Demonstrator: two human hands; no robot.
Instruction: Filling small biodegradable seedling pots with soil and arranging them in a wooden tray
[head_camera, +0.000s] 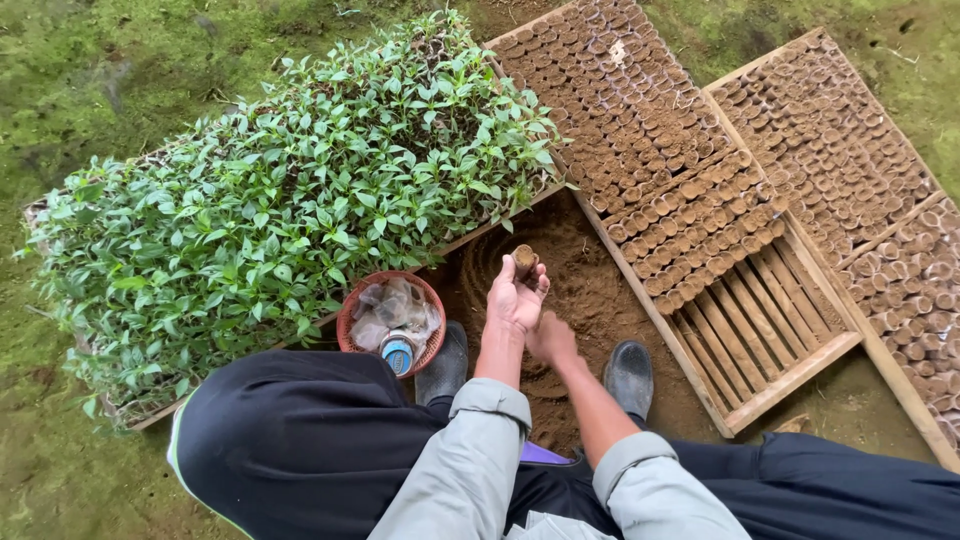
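Note:
My left hand (515, 298) is raised above a heap of brown soil (585, 290) and holds a small soil-filled paper pot (524, 261) upright in its fingertips. My right hand (552, 340) is lower, fingers down in the soil between my two dark rubber boots (630, 375). To the right lies a slatted wooden tray (760, 330), partly filled with rows of the same small soil pots (690, 240). Both sleeves are grey.
A wide tray of green leafy seedlings (290, 200) lies at left. A small red basket (392, 322) with plastic bags and a tin sits by my left boot. A second wooden tray of pots (850, 160) lies far right. Mossy ground surrounds everything.

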